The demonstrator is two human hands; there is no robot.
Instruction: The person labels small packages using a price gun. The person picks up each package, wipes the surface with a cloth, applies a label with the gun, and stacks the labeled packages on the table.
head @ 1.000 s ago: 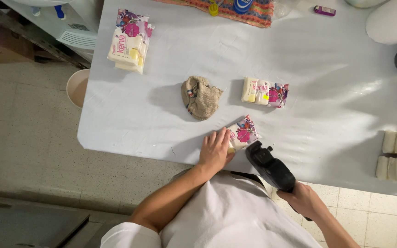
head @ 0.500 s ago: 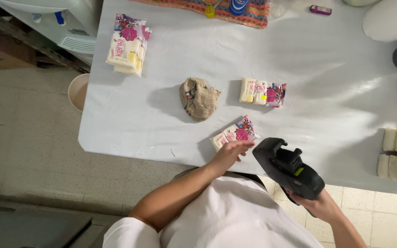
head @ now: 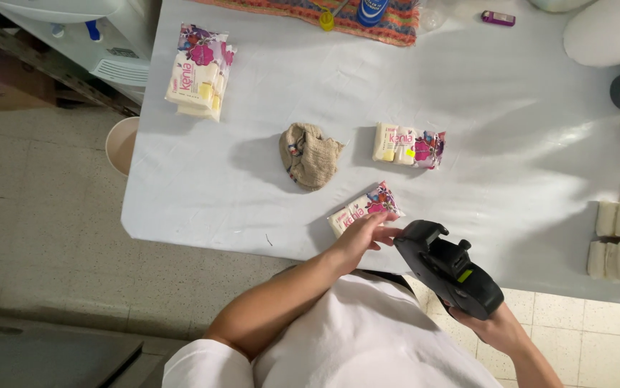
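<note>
Fingers (head: pixel 380 228) of left hand (head: pixel 360 237) loosely spread, tips touching soap packet (head: pixel 364 208) at near desk (head: pixel 202 208) edge; long axis slanting up-right. Right hand (head: pixel 493 327) clasping black label gun (head: pixel 450 269), just beside.

Our left hand (head: pixel 359 237) stretches forward on a bare forearm, palm down and fingers loosely spread. Our right hand (head: pixel 493 327) sits lower, close to our body, fingers clenched in a grip.

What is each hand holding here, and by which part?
The right hand grips a black handheld labelling gun by its rear handle end. The left hand holds nothing; its fingers rest on a flowered soap packet.
</note>
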